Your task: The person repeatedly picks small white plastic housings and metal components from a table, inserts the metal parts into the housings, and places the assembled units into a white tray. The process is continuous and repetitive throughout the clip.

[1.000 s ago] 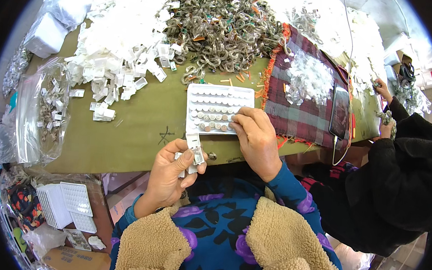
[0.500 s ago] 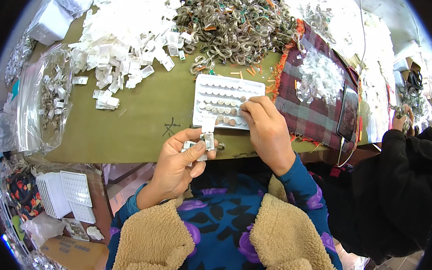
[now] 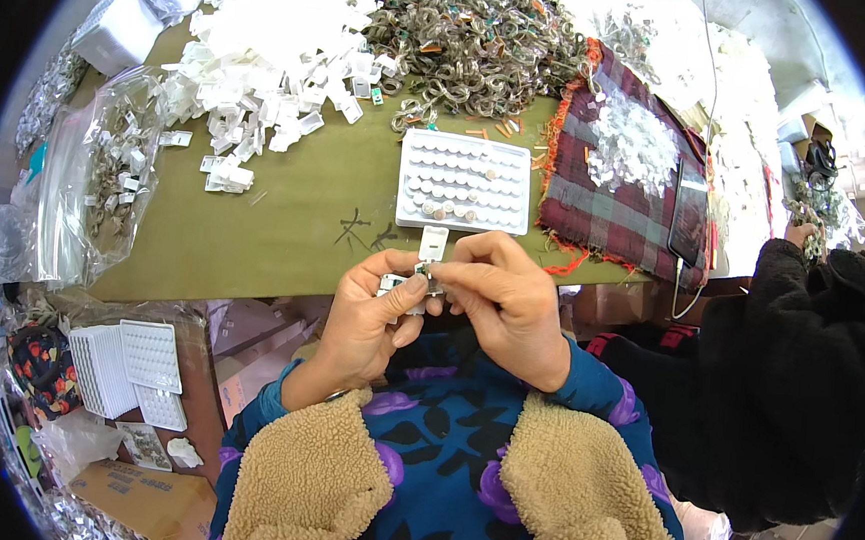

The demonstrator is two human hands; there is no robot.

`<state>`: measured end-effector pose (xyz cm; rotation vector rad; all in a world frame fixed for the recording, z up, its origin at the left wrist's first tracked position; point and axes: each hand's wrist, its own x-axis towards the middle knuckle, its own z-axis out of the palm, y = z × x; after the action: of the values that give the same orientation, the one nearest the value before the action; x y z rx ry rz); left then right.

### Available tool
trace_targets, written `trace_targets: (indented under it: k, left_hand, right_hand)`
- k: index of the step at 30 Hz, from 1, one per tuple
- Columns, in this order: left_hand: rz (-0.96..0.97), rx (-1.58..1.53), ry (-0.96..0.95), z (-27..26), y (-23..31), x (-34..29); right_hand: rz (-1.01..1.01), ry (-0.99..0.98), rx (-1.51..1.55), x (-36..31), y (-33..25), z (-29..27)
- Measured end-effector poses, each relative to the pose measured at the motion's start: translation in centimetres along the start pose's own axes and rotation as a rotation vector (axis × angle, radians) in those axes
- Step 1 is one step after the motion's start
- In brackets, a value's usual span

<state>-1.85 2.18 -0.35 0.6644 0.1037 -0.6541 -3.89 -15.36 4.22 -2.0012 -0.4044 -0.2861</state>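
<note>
My left hand (image 3: pixel 375 301) is holding small white cases (image 3: pixel 433 242), one open, near the white tray (image 3: pixel 506 228). My right hand (image 3: pixel 511 301) is pinching narrowly at the open one, its contents hidden. If my left thumb slips, the crowded cases are probably falling.

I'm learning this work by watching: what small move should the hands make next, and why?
Probably the right hand should press gently into the open white case, seating whatever it may hold: the left hand steadies the case, and the right hand's fingers meet it, though what they pinch is hidden.
</note>
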Motion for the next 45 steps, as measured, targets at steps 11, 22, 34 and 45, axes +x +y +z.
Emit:
trace_targets:
  k: [11,22,34,45]
  left_hand:
    - [0.025,0.041,0.027,0.2,0.5,-0.3]
    - [-0.007,0.133,0.153,1.1,2.0,1.6]
    - [-0.072,0.032,0.042,0.3,2.0,2.4]
    - [-0.073,-0.051,0.019,-0.3,1.2,1.2]
  right_hand:
    - [-0.254,0.037,-0.024,1.0,1.2,1.0]
    - [-0.049,0.311,-0.269,2.0,4.9,-1.4]
    - [-0.292,0.077,-0.493,3.7,7.4,-2.1]
    - [-0.080,-0.026,-0.116,2.2,2.1,-1.1]
